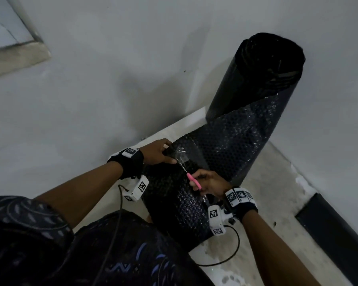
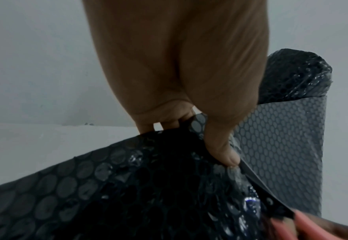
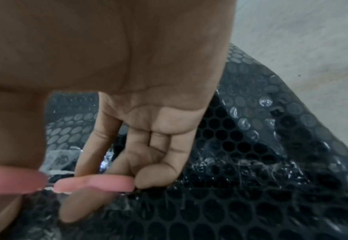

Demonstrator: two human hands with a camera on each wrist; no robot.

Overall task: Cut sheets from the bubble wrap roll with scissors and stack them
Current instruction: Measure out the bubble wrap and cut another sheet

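Nearest the camera, a patterned dark shirt (image 1: 112, 254) fills the lower edge of the head view, with both forearms reaching out from it over the bubble wrap sheet (image 1: 174, 203), a black length that runs from the person's lap up to the roll. Each wrist carries a dark strap and a white camera box (image 1: 137, 187) with a black cable (image 1: 232, 254) trailing toward the shirt. The right hand (image 1: 210, 181) sits on the near right part of the sheet, its fingers curled through the pink handles of the scissors (image 1: 191, 178); in the right wrist view the pink loops (image 3: 94, 183) lie against the curled fingers just above the bubbles. The thin blades point away from the person, across the sheet toward the left hand (image 1: 158, 151). That hand grips the sheet's far left edge, thumb on top and fingers tucked beneath, pinching a bunched fold where the blade tips arrive; the left wrist view shows the thumb (image 2: 220, 146) pressed on the wrap beside a dark blade edge. Beyond the hands the sheet rises, bubbles glinting, to the bubble wrap roll (image 1: 262, 75), which stands upright on the pale floor (image 1: 277, 203) against the grey wall (image 1: 91, 79). Right of the sheet, a dark flat strip (image 1: 335, 234) lies on the floor.
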